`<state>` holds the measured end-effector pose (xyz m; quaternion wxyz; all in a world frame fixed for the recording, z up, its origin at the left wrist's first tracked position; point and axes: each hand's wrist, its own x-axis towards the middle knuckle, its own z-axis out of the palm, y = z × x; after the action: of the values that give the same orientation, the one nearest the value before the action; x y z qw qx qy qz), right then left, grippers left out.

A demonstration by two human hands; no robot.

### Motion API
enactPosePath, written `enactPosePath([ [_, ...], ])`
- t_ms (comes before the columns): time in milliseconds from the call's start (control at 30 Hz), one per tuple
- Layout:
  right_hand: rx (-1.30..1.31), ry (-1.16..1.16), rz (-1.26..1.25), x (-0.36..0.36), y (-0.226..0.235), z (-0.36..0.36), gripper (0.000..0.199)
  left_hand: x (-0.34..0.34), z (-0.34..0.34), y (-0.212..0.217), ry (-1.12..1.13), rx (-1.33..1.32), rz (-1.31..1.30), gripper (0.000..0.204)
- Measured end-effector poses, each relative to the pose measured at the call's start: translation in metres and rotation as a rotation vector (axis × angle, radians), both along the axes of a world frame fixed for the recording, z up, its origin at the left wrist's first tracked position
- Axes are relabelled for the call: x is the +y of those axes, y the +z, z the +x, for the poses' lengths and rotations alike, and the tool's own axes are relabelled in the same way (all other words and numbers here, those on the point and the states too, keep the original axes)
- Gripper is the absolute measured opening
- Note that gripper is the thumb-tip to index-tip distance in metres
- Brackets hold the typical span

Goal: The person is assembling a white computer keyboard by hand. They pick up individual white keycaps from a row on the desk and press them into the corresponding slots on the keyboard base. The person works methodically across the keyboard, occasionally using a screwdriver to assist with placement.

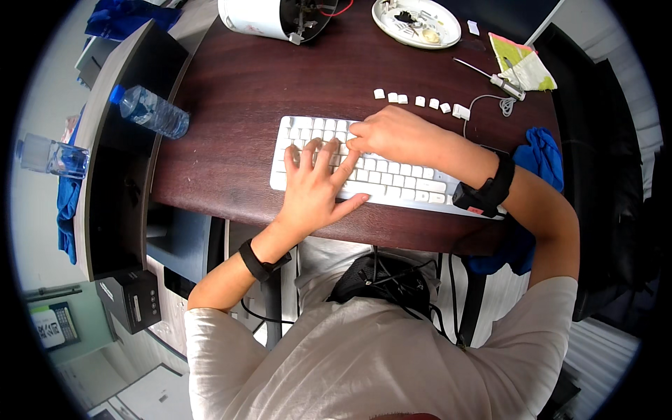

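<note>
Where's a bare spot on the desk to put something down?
Left of the keyboard, up to the blue-capped bottle, the desk is bare. So is the patch between the plate and the white keycaps. It's crowded around the screwdriver and cloth, and under the left hand and right hand.

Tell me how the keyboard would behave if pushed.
The keyboard is likely stiff, judging by its slab shape. Lying flat and wide, it should slide rather than tip. The left hand on its keys might add drag.
</note>
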<state>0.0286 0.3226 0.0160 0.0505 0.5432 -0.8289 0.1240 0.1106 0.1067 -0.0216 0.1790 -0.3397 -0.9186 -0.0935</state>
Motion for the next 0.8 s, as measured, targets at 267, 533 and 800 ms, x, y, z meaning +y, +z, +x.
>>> enactPosePath([
  [267,0.037,0.020,-0.018,0.0024,-0.0026,-0.0021,0.018,0.0005,-0.0008,0.0014,-0.008,0.004,0.030,0.072],
  [533,0.087,0.060,0.031,0.0003,-0.0003,-0.0004,0.016,0.0001,-0.0017,-0.0003,-0.013,0.020,0.049,0.070],
  [800,0.178,0.067,0.081,0.0064,-0.0004,-0.0033,0.012,-0.0004,-0.0035,-0.0011,-0.025,0.031,0.073,0.066],
])
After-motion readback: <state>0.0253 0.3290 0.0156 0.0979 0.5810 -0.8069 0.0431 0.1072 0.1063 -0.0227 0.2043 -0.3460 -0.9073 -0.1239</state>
